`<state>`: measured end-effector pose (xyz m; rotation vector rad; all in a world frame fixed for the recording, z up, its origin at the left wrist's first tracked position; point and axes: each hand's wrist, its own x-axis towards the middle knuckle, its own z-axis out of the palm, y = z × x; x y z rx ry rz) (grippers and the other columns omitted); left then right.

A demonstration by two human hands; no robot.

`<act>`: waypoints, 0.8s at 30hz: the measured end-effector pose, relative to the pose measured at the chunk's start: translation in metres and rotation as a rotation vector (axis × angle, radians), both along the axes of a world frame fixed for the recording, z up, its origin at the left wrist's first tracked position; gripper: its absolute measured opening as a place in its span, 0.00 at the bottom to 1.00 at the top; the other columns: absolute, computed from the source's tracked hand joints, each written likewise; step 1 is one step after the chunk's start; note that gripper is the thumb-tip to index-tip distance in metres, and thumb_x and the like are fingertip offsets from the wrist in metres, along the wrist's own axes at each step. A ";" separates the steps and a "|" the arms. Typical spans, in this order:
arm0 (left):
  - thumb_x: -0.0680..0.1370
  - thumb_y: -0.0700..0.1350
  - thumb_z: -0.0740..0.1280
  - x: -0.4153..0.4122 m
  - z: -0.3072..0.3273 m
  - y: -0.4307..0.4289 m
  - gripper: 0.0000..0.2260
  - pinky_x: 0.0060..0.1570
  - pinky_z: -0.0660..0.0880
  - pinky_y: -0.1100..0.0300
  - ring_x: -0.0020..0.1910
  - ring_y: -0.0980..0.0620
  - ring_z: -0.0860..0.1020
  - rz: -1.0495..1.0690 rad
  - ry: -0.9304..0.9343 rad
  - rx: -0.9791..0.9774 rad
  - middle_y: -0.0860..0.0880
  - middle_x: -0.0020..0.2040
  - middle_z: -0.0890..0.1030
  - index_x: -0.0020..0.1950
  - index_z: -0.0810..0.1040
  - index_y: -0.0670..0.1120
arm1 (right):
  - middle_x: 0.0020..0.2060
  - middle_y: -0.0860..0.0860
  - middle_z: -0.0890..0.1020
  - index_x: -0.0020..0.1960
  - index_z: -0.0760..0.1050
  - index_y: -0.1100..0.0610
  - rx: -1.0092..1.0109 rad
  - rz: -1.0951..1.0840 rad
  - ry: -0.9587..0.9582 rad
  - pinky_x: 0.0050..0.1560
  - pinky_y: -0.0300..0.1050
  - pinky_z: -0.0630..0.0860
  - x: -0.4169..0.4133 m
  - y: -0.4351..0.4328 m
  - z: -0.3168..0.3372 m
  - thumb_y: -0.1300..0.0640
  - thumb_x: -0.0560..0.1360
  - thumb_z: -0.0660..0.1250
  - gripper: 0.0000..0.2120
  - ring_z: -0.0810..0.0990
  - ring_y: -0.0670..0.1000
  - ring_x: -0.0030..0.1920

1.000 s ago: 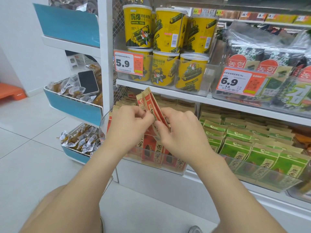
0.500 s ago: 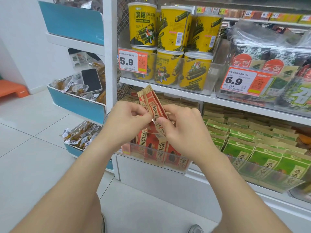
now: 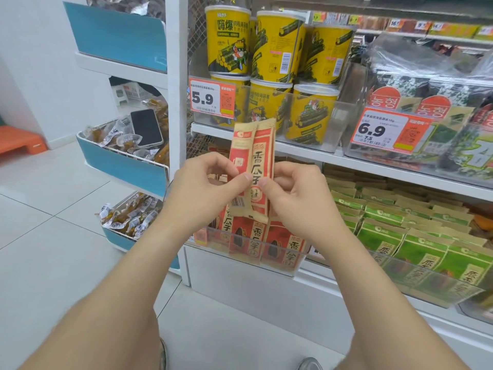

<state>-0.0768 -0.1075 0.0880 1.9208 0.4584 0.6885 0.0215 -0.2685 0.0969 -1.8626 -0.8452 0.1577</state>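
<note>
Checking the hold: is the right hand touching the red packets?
Touching. Head view shows the right hand pinching the red packets, thumb pressed on their front.

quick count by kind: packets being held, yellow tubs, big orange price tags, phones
held packets: 2
yellow tubs: 6 in clear view
big orange price tags: 2
phones: 1
total: 11

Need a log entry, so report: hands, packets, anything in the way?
Left hand and right hand both pinching two red packets, upright. Bin of same packets directly below. Nothing between packets and bin.
</note>
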 end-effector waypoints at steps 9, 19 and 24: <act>0.84 0.37 0.70 -0.002 0.011 -0.001 0.08 0.45 0.86 0.50 0.48 0.43 0.88 -0.201 -0.125 -0.513 0.40 0.49 0.88 0.62 0.76 0.43 | 0.48 0.52 0.90 0.73 0.60 0.47 0.300 -0.038 0.314 0.43 0.53 0.87 -0.005 -0.009 0.015 0.65 0.80 0.73 0.31 0.91 0.55 0.44; 0.78 0.63 0.72 -0.001 0.002 -0.017 0.25 0.58 0.82 0.53 0.57 0.59 0.85 -0.205 -0.038 -0.084 0.57 0.61 0.85 0.72 0.72 0.60 | 0.34 0.45 0.86 0.56 0.77 0.45 0.002 -0.055 -0.246 0.51 0.60 0.83 -0.012 0.004 -0.004 0.46 0.74 0.73 0.12 0.86 0.52 0.39; 0.84 0.54 0.70 0.001 0.005 -0.017 0.18 0.56 0.81 0.62 0.61 0.60 0.83 -0.253 -0.109 -0.073 0.58 0.62 0.85 0.74 0.77 0.60 | 0.36 0.47 0.88 0.61 0.79 0.45 0.002 0.076 -0.097 0.52 0.61 0.85 -0.008 -0.003 0.003 0.50 0.77 0.76 0.14 0.89 0.50 0.39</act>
